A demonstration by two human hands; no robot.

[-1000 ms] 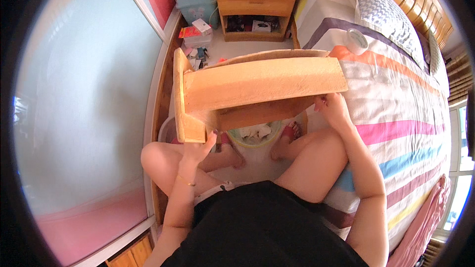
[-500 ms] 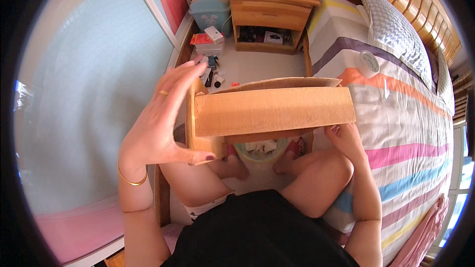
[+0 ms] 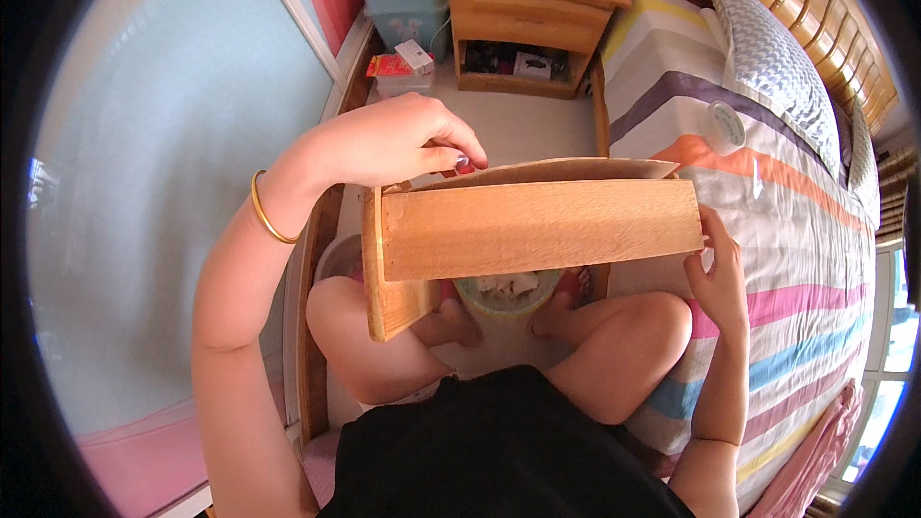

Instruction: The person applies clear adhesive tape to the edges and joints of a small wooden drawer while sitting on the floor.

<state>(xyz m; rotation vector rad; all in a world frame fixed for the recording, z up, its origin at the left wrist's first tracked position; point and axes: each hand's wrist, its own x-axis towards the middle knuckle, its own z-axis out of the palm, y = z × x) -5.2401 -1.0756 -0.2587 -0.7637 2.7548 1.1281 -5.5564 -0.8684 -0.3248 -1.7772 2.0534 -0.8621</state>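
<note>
A wooden drawer (image 3: 537, 230) is held up on its side over my lap, its long plain side facing me and a wider end board at the left. A thin board (image 3: 576, 171), slightly bowed, runs along its far upper edge. My left hand (image 3: 422, 144) is bent over the far left corner, fingers and thumb drawn together at the thin board's edge; what they pinch is hidden. At the drawer's right end, my right hand (image 3: 721, 264) grips the corner, with the thumb below and the fingers partly behind.
Below, a basin (image 3: 507, 302) with whitish pieces stands between my feet. A striped bed (image 3: 767, 326) with a roll of tape (image 3: 726, 127) lies right. Ahead are a nightstand (image 3: 528, 19), a blue bin (image 3: 408, 14) and boxes (image 3: 403, 67). A pale blue sliding panel (image 3: 192, 182) stands left.
My left hand has left the drawer's left end board and reached over to its far edge. My right hand has moved up round the right corner. The drawer has shifted slightly right and nearer.
</note>
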